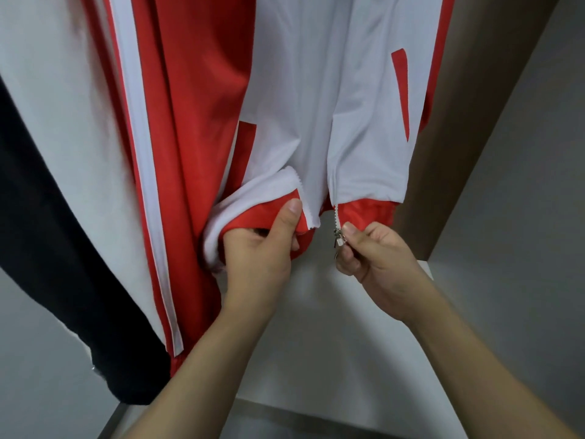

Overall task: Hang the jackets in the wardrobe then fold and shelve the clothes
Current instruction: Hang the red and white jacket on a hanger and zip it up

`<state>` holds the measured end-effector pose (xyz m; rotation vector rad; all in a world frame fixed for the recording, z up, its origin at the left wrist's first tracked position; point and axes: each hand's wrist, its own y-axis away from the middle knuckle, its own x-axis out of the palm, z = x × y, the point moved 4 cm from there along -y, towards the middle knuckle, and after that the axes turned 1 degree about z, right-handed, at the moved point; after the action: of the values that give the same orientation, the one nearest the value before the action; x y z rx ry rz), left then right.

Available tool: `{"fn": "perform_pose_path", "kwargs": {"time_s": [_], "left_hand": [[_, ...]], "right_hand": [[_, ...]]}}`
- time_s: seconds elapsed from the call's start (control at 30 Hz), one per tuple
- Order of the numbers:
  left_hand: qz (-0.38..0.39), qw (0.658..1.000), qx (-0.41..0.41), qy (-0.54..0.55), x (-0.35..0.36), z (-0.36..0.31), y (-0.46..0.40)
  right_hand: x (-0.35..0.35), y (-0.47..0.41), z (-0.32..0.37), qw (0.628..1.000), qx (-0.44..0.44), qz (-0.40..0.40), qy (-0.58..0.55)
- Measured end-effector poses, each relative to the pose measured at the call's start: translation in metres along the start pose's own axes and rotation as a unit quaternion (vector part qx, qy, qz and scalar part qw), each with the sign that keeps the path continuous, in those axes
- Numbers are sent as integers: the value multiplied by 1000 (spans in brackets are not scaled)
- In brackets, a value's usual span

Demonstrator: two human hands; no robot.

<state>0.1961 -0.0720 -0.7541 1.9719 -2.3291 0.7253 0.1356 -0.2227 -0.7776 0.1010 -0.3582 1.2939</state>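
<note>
Left hand (262, 245) grips the hanging jacket (316, 106) hem; right hand (373, 251) pinches its zipper pull (338, 240).

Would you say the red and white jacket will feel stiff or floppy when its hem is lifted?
Probably floppy: the jacket bunches and folds where the left hand grips the hem. Likely light, since it drapes in soft folds. Its smooth sheen suggests it may slip; the right hand pinches the zip pull.
</note>
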Motion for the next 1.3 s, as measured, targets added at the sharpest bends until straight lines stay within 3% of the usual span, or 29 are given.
{"fn": "perform_pose_path", "kwargs": {"time_s": [0.5, 0.8, 0.97, 1.17, 1.3], "left_hand": [[-14, 1000, 20, 7, 9, 9, 16], [32, 998, 45, -27, 8, 11, 17], [69, 996, 34, -42, 3, 15, 10], [134, 984, 70, -96, 2, 16, 8], [148, 958, 75, -232, 0, 19, 9]], "right_hand": [[17, 5, 0, 998, -11, 60, 15], [14, 3, -3, 999, -20, 40, 1], [6, 4, 1, 996, -34, -6, 85], [4, 3, 2, 998, -4, -21, 65], [5, 3, 0, 999, 3, -31, 35]]}}
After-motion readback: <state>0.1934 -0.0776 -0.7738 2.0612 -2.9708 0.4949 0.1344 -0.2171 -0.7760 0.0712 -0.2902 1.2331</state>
